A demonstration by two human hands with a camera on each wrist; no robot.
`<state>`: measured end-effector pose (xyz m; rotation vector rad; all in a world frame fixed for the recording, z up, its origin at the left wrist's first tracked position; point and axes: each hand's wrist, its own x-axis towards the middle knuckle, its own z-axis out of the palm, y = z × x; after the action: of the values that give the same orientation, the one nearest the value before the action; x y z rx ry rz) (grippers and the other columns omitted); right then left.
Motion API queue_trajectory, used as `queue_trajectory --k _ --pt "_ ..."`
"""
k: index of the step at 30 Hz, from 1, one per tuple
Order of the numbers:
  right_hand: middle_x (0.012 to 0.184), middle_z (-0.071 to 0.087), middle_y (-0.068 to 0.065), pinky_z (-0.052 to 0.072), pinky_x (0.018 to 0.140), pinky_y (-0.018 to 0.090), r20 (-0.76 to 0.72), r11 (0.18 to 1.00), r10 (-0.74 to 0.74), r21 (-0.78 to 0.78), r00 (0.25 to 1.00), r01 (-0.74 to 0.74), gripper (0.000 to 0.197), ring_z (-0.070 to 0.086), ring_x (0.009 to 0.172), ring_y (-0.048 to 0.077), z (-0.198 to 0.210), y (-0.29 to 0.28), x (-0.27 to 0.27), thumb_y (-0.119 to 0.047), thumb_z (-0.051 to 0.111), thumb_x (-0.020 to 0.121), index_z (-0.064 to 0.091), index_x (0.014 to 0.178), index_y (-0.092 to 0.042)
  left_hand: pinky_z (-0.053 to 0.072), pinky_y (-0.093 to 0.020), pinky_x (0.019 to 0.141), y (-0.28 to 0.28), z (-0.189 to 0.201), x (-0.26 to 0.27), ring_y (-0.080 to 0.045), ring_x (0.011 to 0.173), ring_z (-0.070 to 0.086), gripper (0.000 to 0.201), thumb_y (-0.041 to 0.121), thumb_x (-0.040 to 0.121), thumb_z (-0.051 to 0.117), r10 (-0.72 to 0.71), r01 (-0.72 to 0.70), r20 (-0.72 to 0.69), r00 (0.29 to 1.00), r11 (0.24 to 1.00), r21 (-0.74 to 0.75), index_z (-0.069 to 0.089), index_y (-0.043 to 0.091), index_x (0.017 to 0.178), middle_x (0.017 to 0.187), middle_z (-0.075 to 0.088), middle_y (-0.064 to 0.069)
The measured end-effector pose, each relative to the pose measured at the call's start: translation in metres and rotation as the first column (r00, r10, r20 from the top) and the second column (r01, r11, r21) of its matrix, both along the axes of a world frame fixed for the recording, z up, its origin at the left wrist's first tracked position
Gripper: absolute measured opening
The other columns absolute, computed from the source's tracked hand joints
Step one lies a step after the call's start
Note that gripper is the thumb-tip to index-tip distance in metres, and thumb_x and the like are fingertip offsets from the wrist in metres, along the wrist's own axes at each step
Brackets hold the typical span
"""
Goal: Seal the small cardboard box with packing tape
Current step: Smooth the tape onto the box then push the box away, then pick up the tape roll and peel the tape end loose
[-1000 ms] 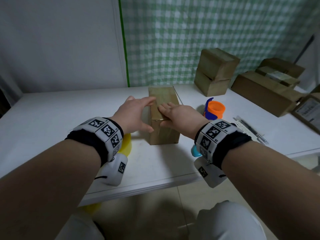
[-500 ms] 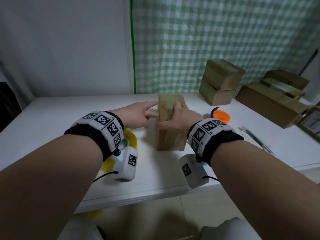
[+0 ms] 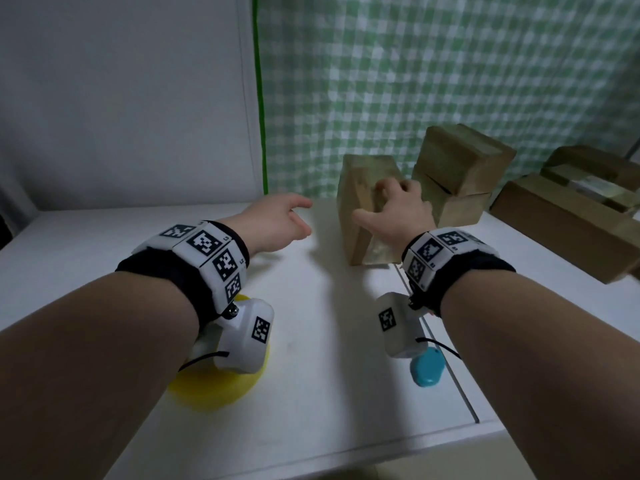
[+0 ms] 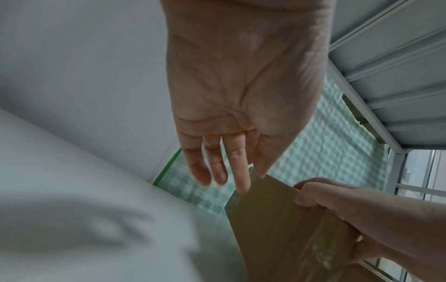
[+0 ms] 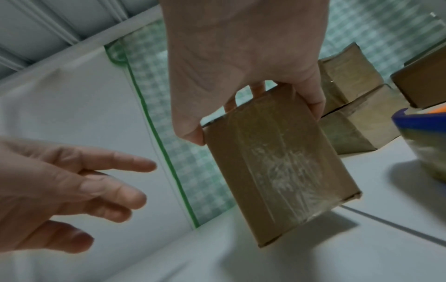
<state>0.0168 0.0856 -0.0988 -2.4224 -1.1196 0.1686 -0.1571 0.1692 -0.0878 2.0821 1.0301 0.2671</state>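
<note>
The small cardboard box (image 3: 358,233), with clear tape shining along its faces (image 5: 284,167), is tilted and seems lifted just off the white table (image 3: 329,341). My right hand (image 3: 373,201) grips its upper end, thumb on the near left edge and fingers curled over the far side (image 5: 313,99). My left hand (image 3: 294,220) hovers to the left of the box with relaxed, spread fingers (image 4: 217,167), holding nothing. A yellow tape roll (image 3: 214,386) lies on the table under my left wrist.
Two stacked brown boxes (image 3: 460,171) stand just behind and to the right of the held box. Larger cartons (image 3: 571,230) fill the right side. A blue and orange tape dispenser (image 5: 429,126) sits at the right. A teal object (image 3: 427,370) lies under my right wrist.
My right hand has closed over the box's top and carried it back and to the right, tipping it. My left hand has come off the box and opened.
</note>
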Motion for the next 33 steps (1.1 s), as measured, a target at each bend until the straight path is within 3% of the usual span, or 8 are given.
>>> queue_trajectory --k 8,14,18,21,23,26,29,33 --pt "0.149 0.029 0.007 0.04 0.103 0.052 0.0 0.999 0.019 0.029 1.0 -0.019 0.067 0.033 0.132 0.04 -0.017 0.048 0.036 -0.048 0.056 0.074 0.042 0.137 -0.028 0.044 -0.024 0.081 0.032 -0.013 0.032 -0.018 0.106 0.061 0.049 0.016 0.09 0.056 -0.025 0.026 -0.017 1.0 0.999 0.04 0.048 0.021 0.138 0.117 0.067 -0.003" --pt "0.153 0.032 0.009 0.028 0.112 0.051 0.062 0.988 0.069 -0.143 0.996 -0.06 0.067 0.022 0.139 0.039 -0.022 0.051 0.04 -0.058 0.046 0.083 0.038 0.142 -0.026 0.041 -0.015 0.071 0.029 -0.02 0.033 -0.014 0.103 0.059 0.047 0.014 0.09 0.055 -0.007 0.008 -0.031 1.0 1.0 0.027 0.051 0.021 0.136 0.119 0.066 -0.003" --pt "0.152 0.034 0.009 0.028 0.112 0.051 0.162 0.992 0.087 -0.099 0.983 -0.072 0.062 0.025 0.139 0.034 -0.011 0.032 0.028 -0.052 0.05 0.083 0.044 0.138 -0.025 0.043 -0.021 0.067 0.014 -0.011 0.021 -0.012 0.077 0.056 0.043 0.02 0.089 0.058 0.0 0.004 -0.11 0.994 0.999 0.042 0.053 0.022 0.132 0.114 0.065 -0.006" --pt "0.135 0.05 0.014 0.035 0.106 0.043 0.19 0.991 0.128 -0.053 0.973 -0.12 0.048 0.04 0.127 0.035 -0.007 0.013 0.011 -0.039 0.052 0.085 0.054 0.129 -0.018 0.05 -0.03 0.067 -0.005 -0.003 0.0 -0.015 0.069 0.057 0.043 0.026 0.091 0.057 0.004 0.002 -0.286 0.958 1.0 0.022 0.052 0.018 0.133 0.09 0.064 -0.003" --pt "0.112 0.064 0.014 0.043 0.088 0.035 0.152 0.983 0.178 -0.08 0.972 -0.168 0.033 0.055 0.111 0.033 -0.01 -0.002 0.0 -0.034 0.051 0.085 0.065 0.109 -0.016 0.055 -0.035 0.074 -0.021 0.002 -0.017 -0.022 0.074 0.062 0.046 0.035 0.092 0.055 -0.01 0.03 -0.448 0.894 0.999 0.039 0.052 0.013 0.132 0.089 0.066 -0.006" --pt "0.095 0.068 0.009 0.042 0.071 0.029 -0.031 0.966 0.213 -0.142 0.977 -0.215 0.023 0.062 0.095 0.028 -0.018 -0.028 -0.017 -0.029 0.054 0.085 0.069 0.091 -0.013 0.052 -0.036 0.085 -0.041 0.0 -0.042 -0.027 0.095 0.064 0.064 0.053 0.087 0.054 -0.018 0.115 -0.672 0.741 0.988 0.099 0.052 0.007 0.132 0.118 0.065 -0.011" --pt "0.107 0.069 0.008 0.045 0.075 0.029 -0.091 0.939 0.246 -0.223 0.965 -0.261 0.028 0.061 0.098 0.023 -0.026 -0.051 -0.034 -0.031 0.056 0.087 0.072 0.101 -0.013 0.048 -0.032 0.073 -0.06 -0.013 -0.056 -0.026 0.085 0.059 0.077 0.054 0.082 0.061 -0.015 0.047 -0.702 0.712 0.999 0.026 0.044 0.005 0.139 0.115 0.063 -0.012" --pt "0.117 0.066 0.009 0.049 0.089 0.033 -0.057 0.892 0.257 -0.37 0.965 -0.259 0.034 0.059 0.11 0.026 -0.037 -0.074 -0.047 -0.031 0.055 0.089 0.068 0.112 -0.01 0.046 -0.036 0.089 -0.074 -0.03 -0.059 -0.03 0.122 0.051 0.095 0.041 0.08 0.069 0.072 -0.001 -0.662 0.746 0.994 0.107 0.016 0.004 0.15 0.139 0.049 -0.014"
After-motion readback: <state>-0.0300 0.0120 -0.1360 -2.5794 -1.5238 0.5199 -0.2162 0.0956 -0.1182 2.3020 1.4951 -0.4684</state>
